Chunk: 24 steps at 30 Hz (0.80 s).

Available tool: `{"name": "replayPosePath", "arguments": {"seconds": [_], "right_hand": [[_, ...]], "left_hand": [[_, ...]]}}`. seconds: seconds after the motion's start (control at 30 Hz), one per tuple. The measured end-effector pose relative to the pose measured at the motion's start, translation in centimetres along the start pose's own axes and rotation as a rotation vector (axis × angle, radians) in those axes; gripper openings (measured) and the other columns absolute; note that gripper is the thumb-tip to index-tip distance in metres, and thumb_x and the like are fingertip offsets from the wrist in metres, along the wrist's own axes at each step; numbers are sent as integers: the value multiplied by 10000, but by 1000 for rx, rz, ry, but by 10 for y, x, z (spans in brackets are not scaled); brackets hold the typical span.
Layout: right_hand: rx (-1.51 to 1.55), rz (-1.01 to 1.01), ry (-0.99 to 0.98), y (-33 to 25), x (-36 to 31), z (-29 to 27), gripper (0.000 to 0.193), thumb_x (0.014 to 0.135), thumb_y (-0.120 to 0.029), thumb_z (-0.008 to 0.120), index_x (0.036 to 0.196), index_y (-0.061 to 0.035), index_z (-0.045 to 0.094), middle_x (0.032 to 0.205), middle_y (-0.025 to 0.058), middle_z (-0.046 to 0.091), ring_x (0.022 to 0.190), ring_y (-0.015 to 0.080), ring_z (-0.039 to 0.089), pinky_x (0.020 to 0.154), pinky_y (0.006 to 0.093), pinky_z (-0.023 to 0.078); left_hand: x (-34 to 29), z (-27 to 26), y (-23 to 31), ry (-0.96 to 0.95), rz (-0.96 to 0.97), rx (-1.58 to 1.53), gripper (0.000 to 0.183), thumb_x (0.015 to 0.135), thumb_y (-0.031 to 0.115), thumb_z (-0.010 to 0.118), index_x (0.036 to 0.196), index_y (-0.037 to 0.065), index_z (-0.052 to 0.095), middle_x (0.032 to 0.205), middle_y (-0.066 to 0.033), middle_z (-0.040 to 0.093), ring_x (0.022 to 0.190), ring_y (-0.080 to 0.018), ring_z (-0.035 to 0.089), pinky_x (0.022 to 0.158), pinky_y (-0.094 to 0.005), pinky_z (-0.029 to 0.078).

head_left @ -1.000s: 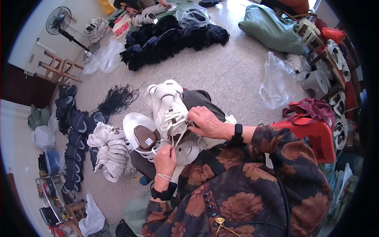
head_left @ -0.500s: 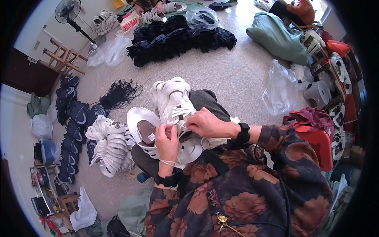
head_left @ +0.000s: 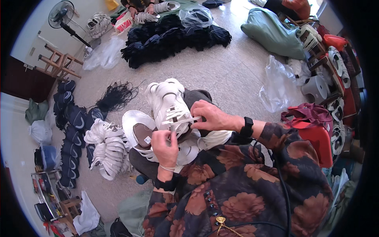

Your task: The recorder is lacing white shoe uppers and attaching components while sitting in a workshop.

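A stack of white shoe uppers [head_left: 167,96] lies across my lap, with white laces threaded at its near end. My right hand [head_left: 211,116] pinches a white shoelace [head_left: 185,120], pulled taut sideways over the upper. Just left of it, my left hand [head_left: 165,147] is closed with thumb and fingers together, on a lace end by the eyelets. Beside my left hand, a white upper with a brown lining [head_left: 142,134] rests with its opening facing up. More white laces [head_left: 215,139] hang below my right wrist.
Bundled white uppers [head_left: 106,146] lie on the floor at left, near dark uppers [head_left: 75,134] and black laces [head_left: 117,96]. Black bundles [head_left: 169,41] lie ahead. A red stool [head_left: 314,142] stands at right. Two other people sit at the far side.
My right hand has moved right and up, drawing the lace out straight. My left hand has shifted slightly down and left. The whole view has shifted a little.
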State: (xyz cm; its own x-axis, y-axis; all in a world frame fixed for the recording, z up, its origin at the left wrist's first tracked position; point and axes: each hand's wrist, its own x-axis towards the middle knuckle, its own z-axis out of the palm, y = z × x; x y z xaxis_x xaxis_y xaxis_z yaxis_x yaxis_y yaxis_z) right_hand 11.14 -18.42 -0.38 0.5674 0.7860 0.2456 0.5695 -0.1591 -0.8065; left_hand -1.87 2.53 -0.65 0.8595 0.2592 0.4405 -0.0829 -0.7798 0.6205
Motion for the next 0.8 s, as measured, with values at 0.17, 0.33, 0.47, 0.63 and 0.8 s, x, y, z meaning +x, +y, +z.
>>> {"name": "replayPosePath", "arguments": {"seconds": [0.17,0.33,0.47,0.63,0.8], "right_hand": [[-89,-47,132,2,-4,4,278,788,-228,783,847,-7,626,991,132,596,987,332,563,862,405,472],[43,1,85,1,-8,-1,288,769,-225,794,851,-1,632,979,135,599,973,338,567,860,410,472],[-191,-54,100,0,-8,7,293,750,-217,792,841,-2,615,999,145,583,972,338,566,853,423,464],[-400,-76,109,-4,0,21,306,727,-199,795,854,-12,589,1046,144,562,968,336,559,833,423,458],[-411,-52,168,-1,-2,26,305,712,-189,799,854,-21,588,1045,133,553,959,325,551,819,412,448]], "left_hand": [[1,13,17,-104,298,255,264,737,184,801,950,93,674,967,-56,582,956,-251,546,929,-446,351],[7,17,23,-205,328,374,209,758,195,773,908,100,662,946,-47,560,976,-243,535,990,-490,322],[8,27,16,-247,388,464,127,788,173,727,850,106,639,907,-47,539,954,-238,531,1036,-505,307],[7,33,13,-268,424,521,109,809,176,703,837,104,626,899,-56,539,931,-236,534,1032,-505,315],[7,28,11,-252,412,444,102,822,176,685,861,100,630,885,-56,548,920,-236,544,1027,-500,326]]}}
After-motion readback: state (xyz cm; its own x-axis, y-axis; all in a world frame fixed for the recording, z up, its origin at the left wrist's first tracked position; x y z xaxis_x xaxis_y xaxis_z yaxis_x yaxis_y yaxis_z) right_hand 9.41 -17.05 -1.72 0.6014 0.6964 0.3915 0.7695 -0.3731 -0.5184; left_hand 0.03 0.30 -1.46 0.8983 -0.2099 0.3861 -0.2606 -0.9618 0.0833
